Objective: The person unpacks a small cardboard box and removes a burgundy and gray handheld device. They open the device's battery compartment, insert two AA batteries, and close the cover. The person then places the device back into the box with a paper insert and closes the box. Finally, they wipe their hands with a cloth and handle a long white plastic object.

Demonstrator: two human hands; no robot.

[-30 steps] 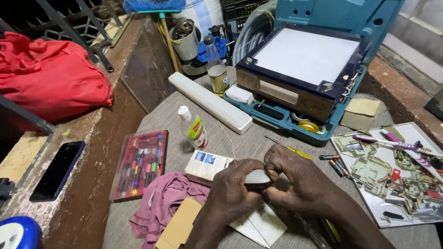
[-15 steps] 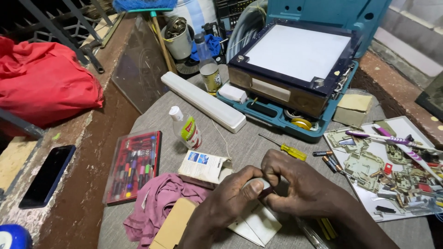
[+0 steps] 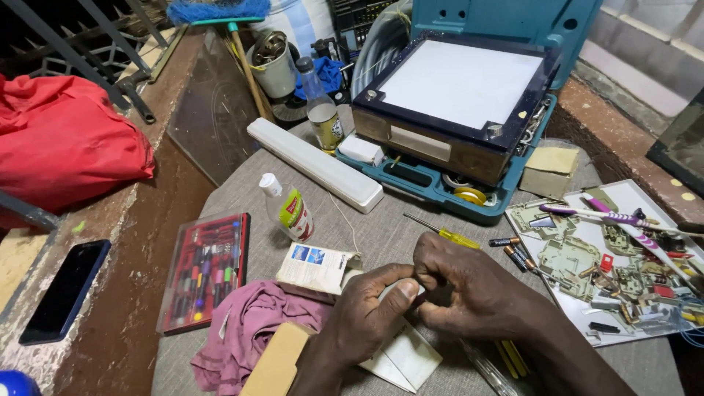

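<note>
Held piece: a small item, hidden between the two hands above the white paper [image 3: 400, 359] at the table's near side; its kind cannot be told.
Left hand [image 3: 370, 312]: curled, thumb pressed forward against the right fingers, pinching the hidden piece.
Right hand [image 3: 477, 290]: clenched around the same spot, fingers folded inward over it.
Handling: judged light and tiny, easy to drop or lose among clutter; likely rigid, and best kept in a fingertip pinch, low over the paper.
Nearest things: a small printed box [image 3: 317, 265] just left of the hands, a pink cloth [image 3: 249, 330] below it, a tan block [image 3: 277, 361] by the left wrist.
Tools close by: a yellow-handled screwdriver [image 3: 444, 232] just beyond the knuckles, small batteries [image 3: 513, 248] beside it.
Right side: a white tray [image 3: 623, 196] crowded with circuit parts, near the right forearm.
Far side: a teal case [image 3: 440, 194], a long white bar [image 3: 315, 163], a glue bottle [image 3: 287, 208].
Left side: a red bit set [image 3: 207, 268] near the table's left edge.
Open room: bare grey table [image 3: 389, 227] shows between hands and case.
</note>
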